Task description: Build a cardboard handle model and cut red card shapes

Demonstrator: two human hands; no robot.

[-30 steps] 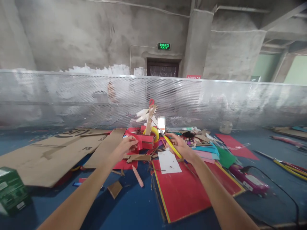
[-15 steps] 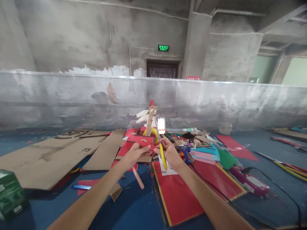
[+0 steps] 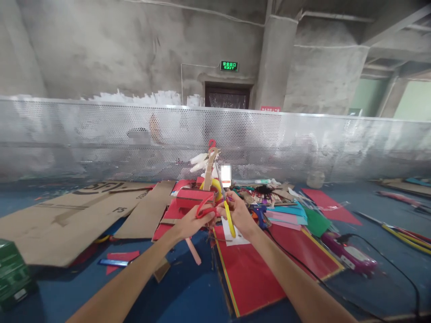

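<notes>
Red strip (image 3: 198,211) now curls into a loop above the left hand (image 3: 195,222), whereas half a second earlier it lies flatter across the near face of the red box (image 3: 195,198); against the frame one second back, both hands have drawn together near the middle of the table (image 3: 188,296). The left hand is closed in a pinch, thumb and fingers gripping the strip close to its right end. The right hand (image 3: 239,217) is curled nearly closed, holding a yellow-handled tool (image 3: 228,219) whose slim metal end points far; its fingertips meet the strip beside the left fingertips, though whether they grip it cannot be told. The strip is therefore between the hands, just near of the red box. On the far side of that box, a cardboard strip (image 3: 209,170) stands tilted in front of a yellow ring (image 3: 217,188). A white paper (image 3: 235,240) lies partly beneath the right hand, overlapping a large red sheet (image 3: 256,278). To the right, a blue glue gun (image 3: 259,215) lies near the right wrist, with a purple device (image 3: 350,253) farther right. To the left, a pink stick (image 3: 193,251) lies near of the left hand, a blue cutter (image 3: 114,262) rests on a red scrap, and flattened cardboard (image 3: 67,224) extends beyond.
</notes>
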